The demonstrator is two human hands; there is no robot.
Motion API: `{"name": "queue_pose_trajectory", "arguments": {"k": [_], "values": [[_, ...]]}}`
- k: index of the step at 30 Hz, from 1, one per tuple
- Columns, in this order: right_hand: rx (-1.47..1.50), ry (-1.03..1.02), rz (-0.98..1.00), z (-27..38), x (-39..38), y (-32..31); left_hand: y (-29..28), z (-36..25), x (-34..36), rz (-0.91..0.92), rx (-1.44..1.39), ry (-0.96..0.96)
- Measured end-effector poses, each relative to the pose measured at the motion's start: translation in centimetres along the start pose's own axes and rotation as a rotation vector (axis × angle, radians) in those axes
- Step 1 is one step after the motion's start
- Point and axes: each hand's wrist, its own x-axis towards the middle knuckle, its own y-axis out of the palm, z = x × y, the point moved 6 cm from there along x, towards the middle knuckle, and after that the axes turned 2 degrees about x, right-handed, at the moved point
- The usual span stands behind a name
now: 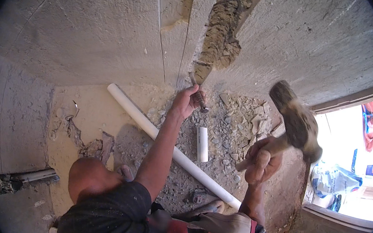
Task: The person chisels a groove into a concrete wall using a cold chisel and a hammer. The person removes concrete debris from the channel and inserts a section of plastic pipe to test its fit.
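Observation:
My left hand (pixel 186 101) is closed around a ribbed metal chisel (pixel 202 102). Its upper end touches the wall by the bottom of a rough channel (pixel 223 33) cut into the plaster, and its blunt end sticks out below my fingers. To the right, my right hand (pixel 264 162) grips the wooden handle of a heavy hammer (pixel 295 122). The hammer head is raised, somewhat blurred, and well apart from the chisel. A short piece of white pipe (pixel 202 144) lies on the rubble below my left hand.
A long white pipe (pixel 128 106) crosses the floor diagonally beneath my left arm. Broken plaster and stones (pixel 255 119) cover the floor by the wall. Pipes show in a wall slot (pixel 28 176) at left. A bright opening at right shows a plastic bag (pixel 335 179).

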Motion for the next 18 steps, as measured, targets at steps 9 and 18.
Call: {"name": "queue_pose_trajectory", "arguments": {"k": [9,18], "values": [[0.058,0.018,-0.003,0.3,-1.3,1.3,0.7,0.2,0.0,0.007,0.007,-0.013],[0.077,0.06,-0.026,-0.4,-0.4,1.2,1.2,0.0,-0.6,0.037,-0.001,0.025]]}}
